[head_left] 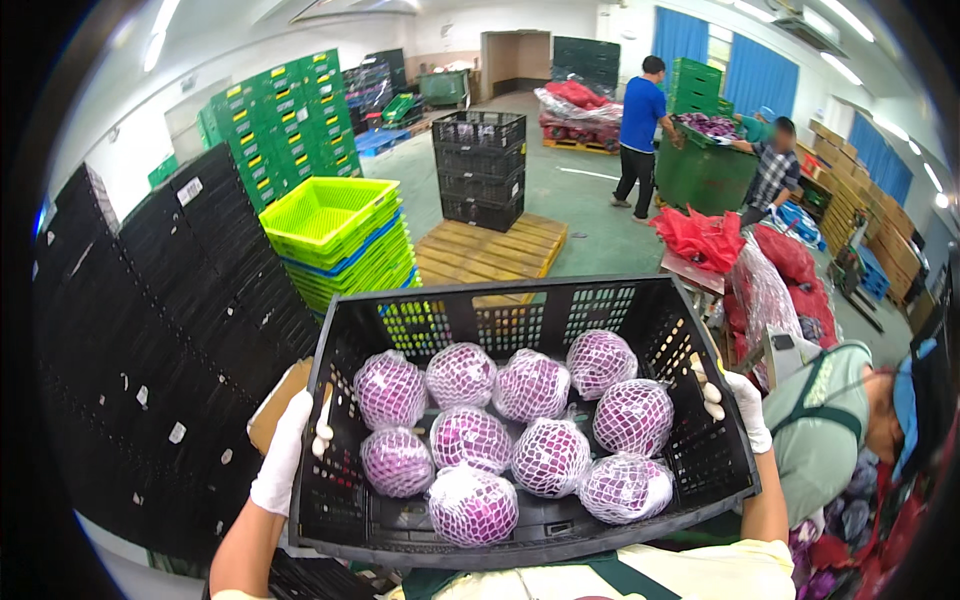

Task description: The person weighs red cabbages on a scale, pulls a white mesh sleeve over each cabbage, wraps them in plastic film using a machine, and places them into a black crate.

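Note:
I hold a black plastic crate [520, 300] with slotted walls in front of me. Inside it lie several round purple heads that look like red cabbages [470, 440], each in clear wrap and a white foam net. My left hand [287, 450], in a white glove, grips the crate's left end, its fingertips curled through the handle opening. At the opposite end my right hand [747, 408], gloved too, grips in the same way, with fingertips showing inside the wall.
Tall stacks of black crates [170, 330] stand at left, beside lime-green baskets [330, 215]. Ahead, more black crates [480, 165] stand on a wooden pallet [490, 245]. A person in pale green [825, 420] bends close at right; two others work by a green bin [705, 170]. Red mesh bags [700, 240] lie nearer.

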Available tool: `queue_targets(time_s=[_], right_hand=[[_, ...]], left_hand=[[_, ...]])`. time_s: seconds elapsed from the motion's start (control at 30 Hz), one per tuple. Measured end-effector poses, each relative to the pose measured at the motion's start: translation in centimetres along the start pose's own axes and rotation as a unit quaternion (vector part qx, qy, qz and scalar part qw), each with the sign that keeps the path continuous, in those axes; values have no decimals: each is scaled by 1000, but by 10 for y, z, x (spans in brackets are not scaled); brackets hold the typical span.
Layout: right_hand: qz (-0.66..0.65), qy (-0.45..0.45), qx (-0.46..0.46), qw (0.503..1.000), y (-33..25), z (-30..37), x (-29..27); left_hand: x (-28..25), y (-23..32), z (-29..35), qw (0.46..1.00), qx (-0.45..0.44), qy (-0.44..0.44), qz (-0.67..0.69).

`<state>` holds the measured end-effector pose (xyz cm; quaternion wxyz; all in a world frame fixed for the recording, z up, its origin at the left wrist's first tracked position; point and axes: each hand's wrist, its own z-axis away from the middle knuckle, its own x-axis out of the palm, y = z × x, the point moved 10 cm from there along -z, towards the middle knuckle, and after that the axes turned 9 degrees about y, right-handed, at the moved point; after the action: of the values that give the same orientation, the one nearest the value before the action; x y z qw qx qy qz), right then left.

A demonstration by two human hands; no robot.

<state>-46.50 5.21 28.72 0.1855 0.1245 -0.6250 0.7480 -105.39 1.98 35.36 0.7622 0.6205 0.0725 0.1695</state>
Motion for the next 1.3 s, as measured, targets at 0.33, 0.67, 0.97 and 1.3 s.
queue_targets(time_s=[0.33,0.67,0.97,1.3], right_hand=[[6,12,-83,996,-16,58,12],[-16,213,-117,970,-2,179,83],[-34,205,-84,975,-3,171,85],[-53,112,-90,988,-19,137,53]], left_hand=[[-4,-4,-52,995,-52,-89,-12],[63,50,-156,928,87,-299,-204],[107,33,-203,899,84,-369,-222],[48,43,-158,942,59,-257,-208]])
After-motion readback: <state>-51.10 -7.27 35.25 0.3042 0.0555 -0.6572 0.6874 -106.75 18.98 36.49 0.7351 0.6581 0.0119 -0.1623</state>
